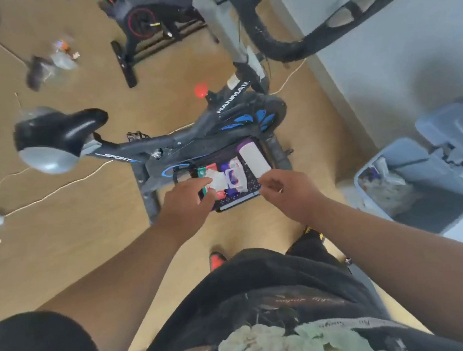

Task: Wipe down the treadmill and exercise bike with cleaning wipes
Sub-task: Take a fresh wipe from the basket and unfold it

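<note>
Reaching down from above, the person is extending both bare arms over a dark printed shirt toward a wipes pack that is lying on a dark tray on the floor, tucked against the bike.

The left hand is curling over the pack's near left corner, its fingers pinching a white wipe that is sticking up out of the pack's opening. The wipe is lying just past the fingertips, between the hand and the pack's open white flap. The right hand is hovering at the tray's near right corner with its fingers bent inward; blur is making it impossible to tell whether it is gripping anything.

The pack is lying flat, its long axis running from the near left of the tray toward the far right. A white roll is lying beside it at the tray's far right edge, pointing the same way.

To the right, a blue bin is standing open with crumpled white waste inside, close to the wall.

Beyond the tray the bike is stretching across the floor, its frame running from the saddle at the left to the flywheel at the right, with a red knob above the frame and the handlebar rising at the top right. A second bike is standing farther back, and some blurred litter is lying on the floor at the far left.
</note>
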